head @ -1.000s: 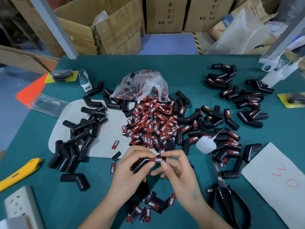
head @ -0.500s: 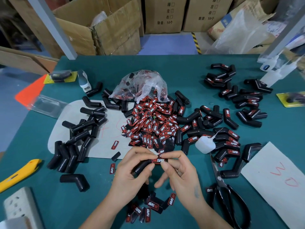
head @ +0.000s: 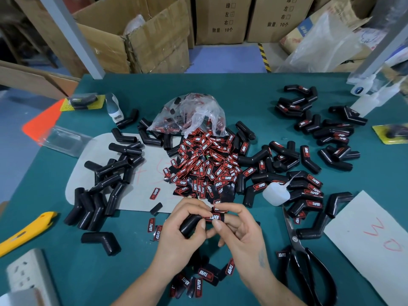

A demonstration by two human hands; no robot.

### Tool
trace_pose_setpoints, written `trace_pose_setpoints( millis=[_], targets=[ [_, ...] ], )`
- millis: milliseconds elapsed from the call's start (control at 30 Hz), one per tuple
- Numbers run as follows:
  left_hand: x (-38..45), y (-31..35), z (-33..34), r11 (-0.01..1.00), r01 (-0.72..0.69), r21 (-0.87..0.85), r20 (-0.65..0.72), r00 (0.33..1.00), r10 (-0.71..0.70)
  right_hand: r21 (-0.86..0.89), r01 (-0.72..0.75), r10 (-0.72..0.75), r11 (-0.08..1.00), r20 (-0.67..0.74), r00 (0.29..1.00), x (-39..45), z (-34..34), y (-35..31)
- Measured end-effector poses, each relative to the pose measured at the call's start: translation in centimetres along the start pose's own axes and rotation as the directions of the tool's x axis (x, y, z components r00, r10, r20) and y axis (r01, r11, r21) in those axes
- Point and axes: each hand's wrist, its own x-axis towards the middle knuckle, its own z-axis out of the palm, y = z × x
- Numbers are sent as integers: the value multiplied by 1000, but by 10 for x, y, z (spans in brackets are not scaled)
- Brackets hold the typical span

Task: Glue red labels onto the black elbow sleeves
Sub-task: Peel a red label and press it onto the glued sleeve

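Note:
My left hand (head: 181, 235) grips a black elbow sleeve (head: 190, 224) above the green table's near middle. A red label (head: 213, 217) lies on that sleeve, and my right hand (head: 238, 230) pinches it there between thumb and forefinger. A heap of loose red labels (head: 205, 168) spills from a clear plastic bag (head: 189, 113) just beyond my hands. Bare black sleeves (head: 106, 184) lie in a pile on the left. Labelled sleeves (head: 306, 184) are scattered to the right and far right. A small white glue bottle (head: 274, 193) lies by them.
Black scissors (head: 309, 261) lie at my right, next to a white sheet (head: 375, 239) with red marks. A yellow utility knife (head: 24, 230) and a white power strip (head: 28, 274) sit at the near left. More labelled sleeves (head: 205, 277) lie under my wrists. Cardboard boxes (head: 154, 36) stand behind the table.
Both hands stay on the sleeve and label in nearly the same spot. My right thumb and forefinger have shifted slightly along the label.

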Motion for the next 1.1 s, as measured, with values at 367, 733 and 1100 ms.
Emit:
trace_pose_setpoints(
  millis=[367, 733, 1100],
  targets=[
    [0, 9, 0, 1000, 7, 11, 1, 1000, -7, -37, 89, -90, 995, 0, 996, -4, -2, 2],
    [3, 11, -4, 988, -143, 54, 5, 990, 142, -166, 111, -111, 980, 4, 994, -4, -5, 1],
    [1, 13, -2, 987, -120, 109, -32, 992, 124, -108, 105, -102, 989, 27, 994, -2, -7, 4]
  ],
)
